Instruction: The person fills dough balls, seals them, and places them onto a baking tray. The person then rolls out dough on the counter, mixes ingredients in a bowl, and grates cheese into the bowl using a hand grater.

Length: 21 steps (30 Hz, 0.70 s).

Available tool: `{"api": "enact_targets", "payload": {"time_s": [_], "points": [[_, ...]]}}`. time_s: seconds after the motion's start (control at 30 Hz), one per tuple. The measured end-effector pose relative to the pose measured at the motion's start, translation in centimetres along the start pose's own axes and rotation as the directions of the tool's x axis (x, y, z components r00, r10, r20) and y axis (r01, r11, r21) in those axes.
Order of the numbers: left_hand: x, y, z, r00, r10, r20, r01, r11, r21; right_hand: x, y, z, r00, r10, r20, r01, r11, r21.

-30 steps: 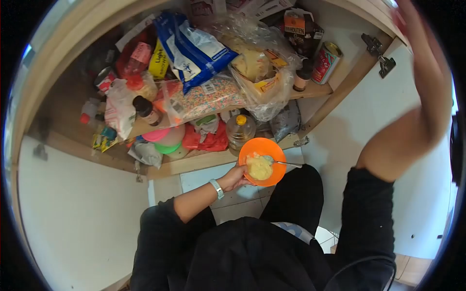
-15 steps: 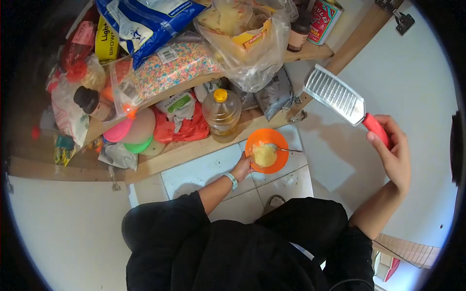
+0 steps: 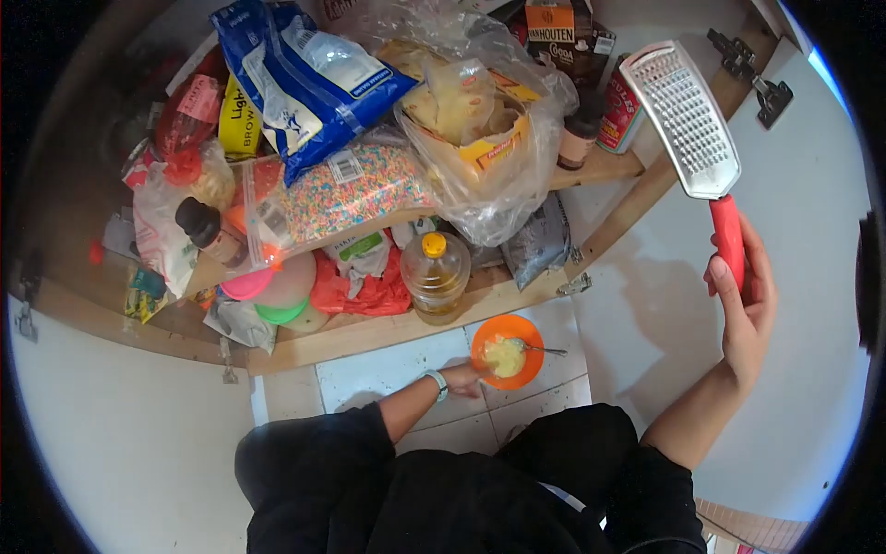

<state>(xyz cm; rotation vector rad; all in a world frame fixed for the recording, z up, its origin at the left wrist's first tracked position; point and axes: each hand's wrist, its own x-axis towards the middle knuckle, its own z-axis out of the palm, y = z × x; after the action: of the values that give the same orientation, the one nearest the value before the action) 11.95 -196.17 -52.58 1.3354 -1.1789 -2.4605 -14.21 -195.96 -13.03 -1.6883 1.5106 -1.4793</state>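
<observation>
A flat metal grater [image 3: 685, 120] with a red handle is held up on the right, in front of the cabinet's frame. My right hand [image 3: 746, 300] is closed around that handle, thumb along its near side. Low in the middle, an orange bowl [image 3: 532, 373] holds a pale yellow, soft mass [image 3: 504, 356]. A metal utensil [image 3: 546, 350], its handle over the right rim, rests in the bowl. My left hand [image 3: 464, 379] is at the bowl's left rim, with a digit over the edge; the lower fingers are slightly blurred.
An open cabinet surrounds the bowl's far side. Its upper shelf [image 3: 604, 170] carries a blue bag [image 3: 309, 88], a bag of coloured sprinkles [image 3: 355, 192] and a cocoa box [image 3: 563, 42]. Below stands a yellow-capped oil bottle [image 3: 435, 282]. A white door [image 3: 646, 305] flanks the right side.
The grater has been raised and turned more upright, its holed face showing more plainly. The bowl and my left hand appear lower in view, and the bowl looks smaller. The view has tilted up.
</observation>
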Motion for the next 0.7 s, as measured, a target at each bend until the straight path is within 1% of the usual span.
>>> {"api": "enact_targets", "payload": {"time_s": [0.03,0.07,0.1,0.13,0.17,0.2,0.23,0.27,0.3,0.33,0.4,0.43,0.5,0.53,0.57,0.63,0.67,0.7], "points": [[-2.0,2.7,0.1,0.975,-0.194,0.11,0.138,0.912,0.387,0.5,0.0,0.1,1.0,-0.009,0.004,0.009,1.0,0.008],[-4.1,5.8,0.9,0.972,-0.198,0.124,0.099,0.828,0.551,0.9,0.0,0.1,0.998,-0.058,-0.019,0.058,0.998,-0.016],[-6.8,9.4,1.9,0.969,-0.206,0.136,0.055,0.716,0.696,1.3,-0.1,0.2,0.993,-0.107,-0.042,0.105,0.994,-0.041],[-10.0,13.6,3.0,0.97,0.107,0.217,-0.235,0.63,0.74,1.7,-0.1,0.4,0.993,-0.116,-0.037,0.114,0.993,-0.036],[-13.8,17.8,4.4,0.863,0.395,0.315,-0.48,0.452,0.752,2.0,-0.2,0.6,0.984,-0.169,-0.055,0.166,0.985,-0.041],[-18.4,21.3,6.4,0.661,0.731,0.169,-0.574,0.348,0.742,2.2,-0.3,0.9,0.973,-0.217,-0.073,0.214,0.976,-0.046],[-20.9,24.1,6.7,0.344,0.933,0.103,-0.548,0.111,0.829,2.2,-0.4,1.0,0.973,-0.221,-0.07,0.219,0.975,-0.037],[-23.1,26.5,6.7,0.058,0.998,0.027,-0.452,0.003,0.892,2.1,-0.8,1.0,0.974,-0.219,-0.052,0.217,0.975,-0.04],[-24.2,29.2,5.8,-0.217,0.971,0.097,-0.269,-0.155,0.951,2.1,-1.2,1.0,0.976,-0.215,-0.035,0.214,0.976,-0.046],[-24.7,31.6,4.7,-0.458,0.865,0.208,-0.044,-0.255,0.966,2.0,-1.8,1.3,0.975,-0.218,-0.032,0.217,0.975,-0.045],[-25.3,33.5,2.7,-0.348,0.91,0.227,0.062,-0.219,0.974,2.0,-3.4,2.3,0.935,-0.349,0.056,0.353,0.925,-0.141],[-25.7,33.6,1.6,-0.348,0.91,0.224,0.058,-0.218,0.974,2.0,-4.3,2.9,0.936,-0.347,0.058,0.352,0.925,-0.144],[-26.5,33.4,-0.8,-0.124,0.944,0.307,0.163,-0.286,0.944,3.0,-6.0,4.4,0.906,-0.381,0.183,0.42,0.857,-0.298],[-26.7,32.9,-1.5,-0.127,0.946,0.299,0.129,-0.283,0.95,3.7,-5.8,4.9,0.872,-0.447,0.198,0.489,0.808,-0.328],[-27.2,32.5,-1.9,-0.129,0.944,0.305,0.124,-0.29,0.949,4.3,-6.2,5.2,0.873,-0.447,0.193,0.487,0.807,-0.334],[-28.0,31.3,-2.4,0.006,0.962,0.274,0.129,-0.272,0.954,5.5,-7.0,5.7,0.844,-0.435,0.314,0.536,0.668,-0.516],[-28.2,30.8,-2.3,0.016,0.965,0.261,0.138,-0.261,0.956,6.0,-7.6,5.9,0.845,-0.433,0.313,0.534,0.664,-0.523],[-28.3,30.3,-2.1,0.013,0.965,0.263,0.128,-0.263,0.956,6.4,-8.2,6.0,0.783,-0.519,0.343,0.609,0.527,-0.593]]}}
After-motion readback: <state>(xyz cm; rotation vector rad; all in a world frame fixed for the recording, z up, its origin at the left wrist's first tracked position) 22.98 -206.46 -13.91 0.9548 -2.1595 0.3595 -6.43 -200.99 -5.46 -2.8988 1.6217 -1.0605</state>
